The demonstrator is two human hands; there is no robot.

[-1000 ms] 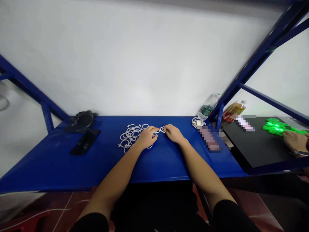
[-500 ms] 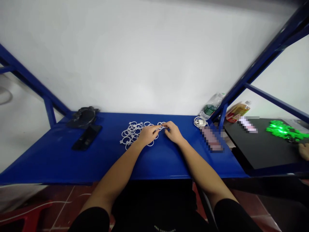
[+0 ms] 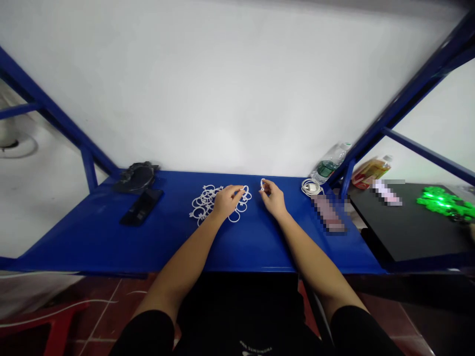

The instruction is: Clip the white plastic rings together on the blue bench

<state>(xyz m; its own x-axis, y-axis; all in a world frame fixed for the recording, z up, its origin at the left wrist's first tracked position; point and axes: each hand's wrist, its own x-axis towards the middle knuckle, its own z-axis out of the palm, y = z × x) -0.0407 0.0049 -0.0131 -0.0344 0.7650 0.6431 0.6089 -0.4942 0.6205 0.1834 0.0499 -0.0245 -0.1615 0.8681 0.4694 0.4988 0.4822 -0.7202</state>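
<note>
A cluster of linked white plastic rings (image 3: 208, 203) lies on the blue table (image 3: 111, 237). My left hand (image 3: 227, 200) rests on the cluster's right side, fingers curled and pinching a ring at its edge. To its right, my right hand (image 3: 273, 198) is lifted slightly and pinches a single small white ring (image 3: 262, 184) between thumb and fingers, apart from the cluster.
A black phone (image 3: 141, 207) and a dark object (image 3: 136, 177) lie at the table's left rear. A coiled white charger cable (image 3: 310, 187) and a water bottle (image 3: 328, 163) sit at the right rear. Blue frame posts flank the table. Green parts (image 3: 445, 202) lie on a black table.
My hands, joined over one ring before, have parted; my right hand has pulled a single ring away to the right. The co-worker's hand at far right has left view.
</note>
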